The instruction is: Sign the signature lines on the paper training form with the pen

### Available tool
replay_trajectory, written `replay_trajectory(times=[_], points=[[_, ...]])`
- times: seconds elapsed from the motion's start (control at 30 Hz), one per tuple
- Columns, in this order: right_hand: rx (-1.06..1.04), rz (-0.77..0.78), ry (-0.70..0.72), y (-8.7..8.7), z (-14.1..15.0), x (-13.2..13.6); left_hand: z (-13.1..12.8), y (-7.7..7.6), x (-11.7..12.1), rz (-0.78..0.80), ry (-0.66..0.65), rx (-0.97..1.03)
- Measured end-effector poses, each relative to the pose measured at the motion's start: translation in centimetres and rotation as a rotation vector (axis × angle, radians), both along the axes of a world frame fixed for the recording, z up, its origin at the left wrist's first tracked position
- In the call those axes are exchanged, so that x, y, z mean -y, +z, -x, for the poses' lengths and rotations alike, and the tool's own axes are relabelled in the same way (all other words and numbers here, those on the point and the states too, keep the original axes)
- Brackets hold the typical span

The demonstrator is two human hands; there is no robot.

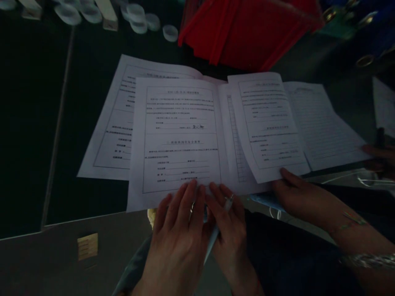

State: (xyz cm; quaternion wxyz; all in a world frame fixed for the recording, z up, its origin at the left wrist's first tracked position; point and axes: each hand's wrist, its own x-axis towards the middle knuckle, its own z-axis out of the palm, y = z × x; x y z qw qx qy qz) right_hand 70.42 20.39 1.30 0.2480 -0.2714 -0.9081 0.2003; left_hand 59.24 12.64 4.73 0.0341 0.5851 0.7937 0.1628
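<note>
1. Fingers of the left hand (180, 230) lie flat and spread on the near edge of the printed form (179, 139).
2. Right hand (228, 230) fingers curl around a pen (216, 236), tips touching the same edge.
3. Right of them, another person's hand (296, 193) pinches a second form (268, 123).
4. Beyond lie red folders (247, 33).

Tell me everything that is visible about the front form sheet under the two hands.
The front form sheet is white paper printed with a ruled frame, lines of small text and blank lines, plus a short handwritten mark near the middle. It lies flat on the dark table, overlapping other sheets. The left hand and right hand, which holds a pen, touch its near edge.
</note>
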Motion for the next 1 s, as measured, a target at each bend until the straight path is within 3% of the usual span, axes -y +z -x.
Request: replay_trajectory(times=[0.5,0.77,1.0], points=[[0.075,0.022,-0.062,0.8,0.7,0.8,1.7,0.4,0.2,0.026,-0.118,-0.042],[0.045,-0.002,-0.073,1.0,1.0,0.8,2.1,0.2,-0.5,0.008,-0.215,-0.208],[0.0,0.001,-0.102,0.6,1.3,1.0,2.2,0.2,-0.7,0.059,-0.231,-0.24]])
